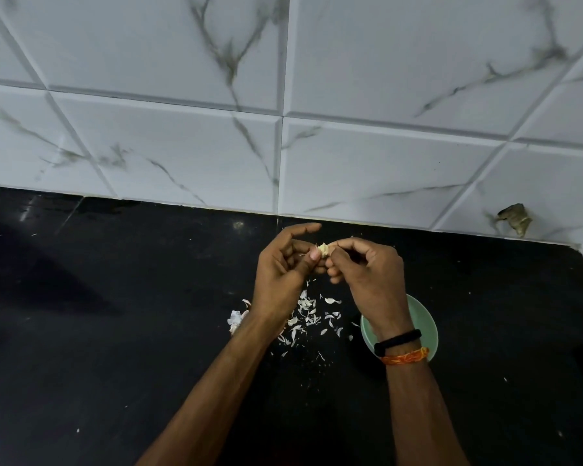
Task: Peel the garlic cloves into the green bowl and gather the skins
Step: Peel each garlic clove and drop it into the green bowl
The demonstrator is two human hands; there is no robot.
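Note:
A garlic clove (323,250) with loose papery skin is pinched between the fingertips of both hands above the black counter. My left hand (283,274) holds it from the left with thumb and fingers. My right hand (367,274) grips it from the right. The green bowl (424,321) sits on the counter under my right wrist, mostly hidden by it; its contents are not visible. Several white garlic skins (307,317) lie scattered on the counter below the hands. A partial garlic bulb (236,319) lies left of my left wrist.
The black counter (115,331) meets a white marbled tile wall (283,146) just behind the hands. A chipped hole in the tile (515,220) shows at the right. Small skin flecks dot the counter.

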